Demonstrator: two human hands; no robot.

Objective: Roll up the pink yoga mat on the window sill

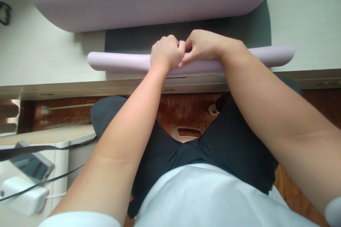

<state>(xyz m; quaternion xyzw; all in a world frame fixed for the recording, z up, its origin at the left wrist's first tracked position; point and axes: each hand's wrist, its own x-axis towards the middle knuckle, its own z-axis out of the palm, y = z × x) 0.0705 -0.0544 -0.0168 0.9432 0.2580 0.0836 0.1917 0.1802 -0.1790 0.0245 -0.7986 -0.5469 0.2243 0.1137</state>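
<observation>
Pale worktop, near edge: left hand and right hand clenched together around the thin rolled end of a lilac foam mat, rolling apparently barely begun, most of it unrolled toward the far edge.

2 hands, 1 lilac mat, 1 dark mat, 1 white charger, 2 cables.

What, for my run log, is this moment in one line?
left hand: shut on lilac mat roll | right hand: shut on same roll, beside left hand | roll: along desk near edge
</observation>
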